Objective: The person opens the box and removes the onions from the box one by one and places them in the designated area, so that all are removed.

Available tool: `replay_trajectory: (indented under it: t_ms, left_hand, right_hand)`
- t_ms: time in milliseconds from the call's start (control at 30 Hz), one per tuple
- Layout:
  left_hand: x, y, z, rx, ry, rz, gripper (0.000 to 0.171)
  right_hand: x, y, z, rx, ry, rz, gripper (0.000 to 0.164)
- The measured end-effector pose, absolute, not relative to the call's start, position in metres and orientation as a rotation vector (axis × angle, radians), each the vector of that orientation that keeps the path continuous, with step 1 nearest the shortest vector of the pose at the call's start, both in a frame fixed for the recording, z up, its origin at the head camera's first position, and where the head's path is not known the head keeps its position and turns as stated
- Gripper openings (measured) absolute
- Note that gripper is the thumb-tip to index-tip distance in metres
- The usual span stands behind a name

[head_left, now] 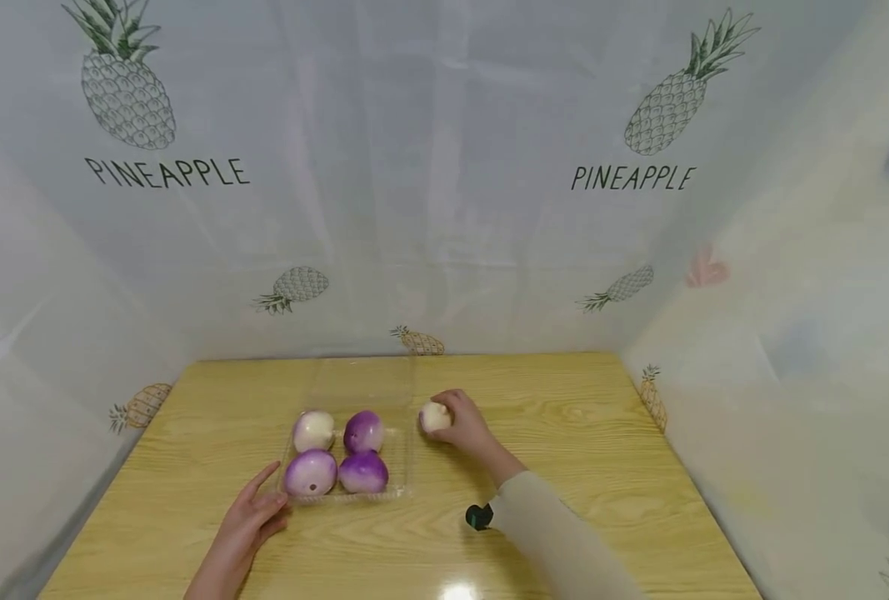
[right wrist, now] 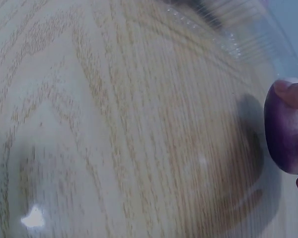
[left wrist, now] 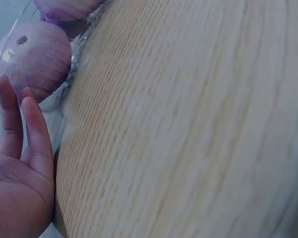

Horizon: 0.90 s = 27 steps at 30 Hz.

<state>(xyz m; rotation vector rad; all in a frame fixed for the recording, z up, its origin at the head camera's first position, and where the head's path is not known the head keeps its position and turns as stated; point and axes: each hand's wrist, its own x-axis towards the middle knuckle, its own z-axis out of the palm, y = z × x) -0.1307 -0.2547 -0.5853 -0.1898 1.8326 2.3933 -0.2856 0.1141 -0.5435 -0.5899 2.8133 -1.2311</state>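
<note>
A clear plastic box [head_left: 397,487] with its lid [head_left: 362,379] folded back lies on the table. It holds several purple-and-white onions, one mostly white [head_left: 313,431] at the back left, one with a small dark hole [head_left: 311,472] at the front left. At the box's front left corner is my left hand [head_left: 245,525], its fingers extended along the side; in the left wrist view those fingers [left wrist: 38,134] lie close against the clear wall. Just right of the box, my right hand [head_left: 462,425] pinches another onion [head_left: 433,417] between thumb and fingers. Its purple side [right wrist: 283,134] faces the right wrist camera.
The wood-grain table [head_left: 579,442] extends around the box. A pineapple-printed sheet [head_left: 444,208] hangs behind and along both sides. A small black object [head_left: 478,517] sits at the right sleeve's cuff.
</note>
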Motion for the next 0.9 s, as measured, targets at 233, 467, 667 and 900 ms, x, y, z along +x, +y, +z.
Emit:
replay_trajectory:
  t_ms: [233, 467, 667, 900]
  left_hand:
    - [-0.121, -0.268, -0.581, -0.203, 1.848, 2.396, 0.045]
    - [-0.113, -0.27, -0.583, -0.24, 1.826, 2.396, 0.045]
    - [-0.114, -0.266, -0.588, -0.22, 1.813, 2.432, 0.05]
    - [-0.134, -0.254, -0.588, -0.14, 1.842, 2.404, 0.055]
  right_hand:
    - [-0.284, 0.095, -0.554, -0.595, 2.787, -1.239, 0.058]
    - [-0.279, 0.088, -0.557, -0.57, 2.788, -1.211, 0.06]
    - [-0.278, 0.092, -0.553, -0.518, 2.76, -1.208, 0.063]
    - [-0.288, 0.11, -0.545, -0.484, 2.797, -1.243, 0.062]
